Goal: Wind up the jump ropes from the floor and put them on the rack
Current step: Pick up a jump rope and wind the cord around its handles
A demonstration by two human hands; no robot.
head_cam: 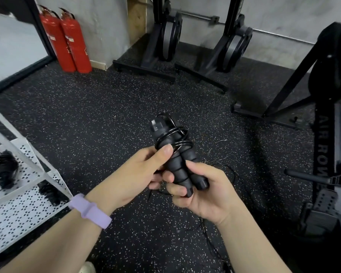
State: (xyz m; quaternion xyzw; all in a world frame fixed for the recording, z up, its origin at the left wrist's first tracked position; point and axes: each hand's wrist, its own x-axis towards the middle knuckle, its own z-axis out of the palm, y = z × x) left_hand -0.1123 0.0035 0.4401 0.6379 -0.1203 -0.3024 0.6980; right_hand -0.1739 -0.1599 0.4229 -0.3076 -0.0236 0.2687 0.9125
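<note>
Handles (180, 164) of the black jump rope are being held side by side in front of the body, above the speckled floor (98, 107), and the thin cord (172, 134) is being coiled around their upper half. The right hand (203, 192) is gripping the lower ends, fingers curled round both, while the left hand (138, 172) is pinching the pair higher up, its thumb pressing a loop of cord against the foam. The winding looks well advanced but not finished: a loose length of cord (232, 174) is trailing down past the right hand to the floor. To do this well, the person should probably be keeping that thumb on the last turn so nothing springs loose, laying each new turn snug beside the one before, and drawing the slack up steadily so it is not snagging on the rowing machine (327, 154) nearby. The white perforated rack (24, 205) is standing to the left, with other wound ropes (2, 168) lying on its shelves; the finished bundle belongs there.
</note>
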